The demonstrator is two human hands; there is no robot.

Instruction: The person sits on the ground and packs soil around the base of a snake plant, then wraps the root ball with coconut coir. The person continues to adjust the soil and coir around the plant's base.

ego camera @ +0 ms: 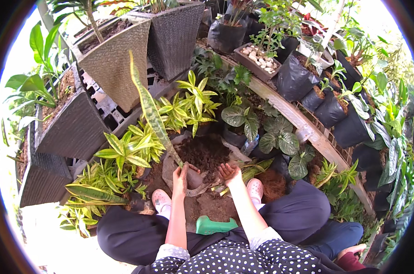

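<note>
My left hand is closed around the lower end of a tall variegated snake plant leaf, which leans up and to the left. Right beside those fingers is a rounded grey-brown object, perhaps a small pot, partly hidden. Dark potting soil is heaped on a greyish sheet or sack just beyond both hands. My right hand is held palm up with loosely curled, soil-stained fingers and nothing in it. Cut snake plant leaves lie to its right.
Brown coir fibre sits by my right shoe. A green plastic object lies between my legs. Yellow-green potted plants and tall grey planters stand left. A metal rail curves right. Another person's hand shows lower right.
</note>
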